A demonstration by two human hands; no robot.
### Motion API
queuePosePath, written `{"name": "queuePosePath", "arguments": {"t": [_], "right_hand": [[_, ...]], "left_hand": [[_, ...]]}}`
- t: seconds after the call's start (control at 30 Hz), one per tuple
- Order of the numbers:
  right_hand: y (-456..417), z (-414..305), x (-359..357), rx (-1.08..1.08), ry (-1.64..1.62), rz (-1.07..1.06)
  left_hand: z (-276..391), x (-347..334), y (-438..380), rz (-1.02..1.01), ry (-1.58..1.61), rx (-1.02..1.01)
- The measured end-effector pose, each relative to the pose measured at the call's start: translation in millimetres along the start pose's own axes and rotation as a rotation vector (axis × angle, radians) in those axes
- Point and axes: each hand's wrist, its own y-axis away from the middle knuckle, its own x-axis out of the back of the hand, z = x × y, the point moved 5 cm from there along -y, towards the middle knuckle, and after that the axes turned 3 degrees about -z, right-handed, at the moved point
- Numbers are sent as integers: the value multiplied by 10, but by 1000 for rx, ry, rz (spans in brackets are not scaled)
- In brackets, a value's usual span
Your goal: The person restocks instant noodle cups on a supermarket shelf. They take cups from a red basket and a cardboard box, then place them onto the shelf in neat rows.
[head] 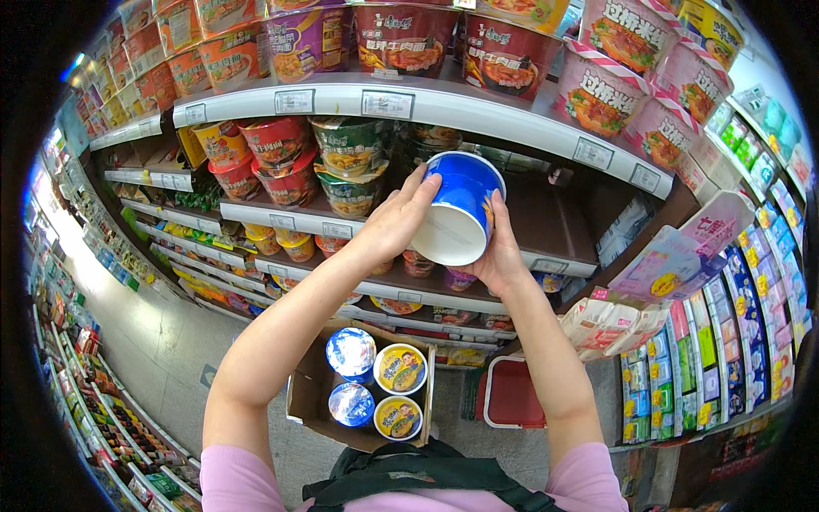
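Between both hands, a blue paper instant-noodle cup (455,208) is tilted, its white base facing me. My left hand (402,211) presses flat-fingered against its left side, and my right hand (500,256) grips its right side. The cup is in front of a brown shelf (550,217), whose bare surface shows to its right. Left of the hands, green noodle cups (349,147) and red noodle cups (278,142) stand stacked in twos. Below my arms, an open cardboard box (313,419) holds several cups, some with blue-and-white lids (351,353) and some with yellow lids (400,369).
Overhead runs a shelf edge with price tags (441,105), bearing large noodle bowls (406,41). A red basket with a white rim (515,393) is on the floor near my right forearm. At right are a cardboard display (672,262) and racks of packets (710,358); an aisle (144,333) runs left.
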Motion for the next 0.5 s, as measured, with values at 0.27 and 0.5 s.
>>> {"name": "queuePosePath", "arguments": {"t": [0.27,0.5], "right_hand": [[-221,-18,187,47,181,93],[-615,-86,322,163,417,195]], "left_hand": [[-41,1,-89,-4,112,-83],[-291,39,-355,37,129,-126]]}}
